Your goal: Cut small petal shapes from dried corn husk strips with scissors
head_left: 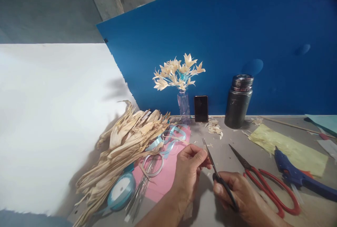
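Note:
Near the middle of the table, my right hand (234, 193) grips a pair of scissors (214, 163) with dark handles. The narrow blades point up and away, beside the fingertips of my left hand (191, 167). That left hand is closed in a pinch, and what it holds is too small or hidden to make out. To its left a pile of dried corn husks (126, 142) lies partly over pink paper (168, 170). A pale strip (187, 211) shows under my left wrist. Small pale scraps lie around the blades.
Husk flowers (181, 72) stand in a clear vase (183, 105), beside a phone (200, 109) and a dark flask (239, 101). Red-handled scissors (265, 185), a blue glue gun (295, 170) and yellow paper (286, 149) lie right. Blue ribbon (121, 190) and wires (143, 188) lie left.

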`<state>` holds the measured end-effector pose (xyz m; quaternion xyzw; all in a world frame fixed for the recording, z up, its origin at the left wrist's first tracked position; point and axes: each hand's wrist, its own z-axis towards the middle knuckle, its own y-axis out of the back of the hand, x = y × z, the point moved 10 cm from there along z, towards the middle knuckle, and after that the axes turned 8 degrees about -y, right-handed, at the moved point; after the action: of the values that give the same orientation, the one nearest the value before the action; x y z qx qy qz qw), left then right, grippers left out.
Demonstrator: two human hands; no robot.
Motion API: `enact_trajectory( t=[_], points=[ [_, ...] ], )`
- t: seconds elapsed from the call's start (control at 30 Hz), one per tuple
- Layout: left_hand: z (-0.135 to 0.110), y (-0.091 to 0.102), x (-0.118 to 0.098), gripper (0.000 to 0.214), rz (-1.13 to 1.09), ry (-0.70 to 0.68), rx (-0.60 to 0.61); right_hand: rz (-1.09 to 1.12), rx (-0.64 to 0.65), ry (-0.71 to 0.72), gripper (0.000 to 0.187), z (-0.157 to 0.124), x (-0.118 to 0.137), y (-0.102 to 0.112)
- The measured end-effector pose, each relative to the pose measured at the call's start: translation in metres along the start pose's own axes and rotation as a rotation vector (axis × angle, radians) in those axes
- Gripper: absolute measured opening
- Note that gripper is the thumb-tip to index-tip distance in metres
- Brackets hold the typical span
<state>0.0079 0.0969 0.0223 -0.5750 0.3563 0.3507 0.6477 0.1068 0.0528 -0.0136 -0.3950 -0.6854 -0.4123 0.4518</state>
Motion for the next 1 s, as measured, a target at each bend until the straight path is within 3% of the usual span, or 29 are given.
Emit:
enact_trajectory(
  t=[0.27, 0.4, 0.57, 0.73, 0.83, 1.0],
  points=[
    [0.0, 0.002, 0.0, 0.03, 0.02, 0.015, 0.004, 0.037, 0.017, -0.008, 0.058, 0.003, -0.007, -0.003],
    [0.001, 0.002, 0.001, 0.028, 0.036, 0.023, 0.005, 0.0, 0.015, -0.017, 0.057, 0.0, 0.001, 0.0],
    [0.001, 0.003, 0.002, 0.026, 0.042, 0.031, -0.005, -0.006, -0.069, 0.039, 0.058, -0.003, 0.015, 0.015],
    [0.0, 0.0, 0.009, 0.024, 0.077, 0.077, 0.04, 0.223, -0.193, -0.006, 0.033, 0.0, 0.009, 0.034],
    [-0.001, -0.002, 0.011, 0.025, 0.122, 0.07, 0.06, 0.275, -0.281, -0.005, 0.031, 0.0, 0.011, 0.047],
    [-0.005, -0.008, 0.006, 0.024, 0.295, 0.047, 0.103, 0.303, -0.297, -0.013, 0.03, -0.001, 0.008, 0.058]
  ],
)
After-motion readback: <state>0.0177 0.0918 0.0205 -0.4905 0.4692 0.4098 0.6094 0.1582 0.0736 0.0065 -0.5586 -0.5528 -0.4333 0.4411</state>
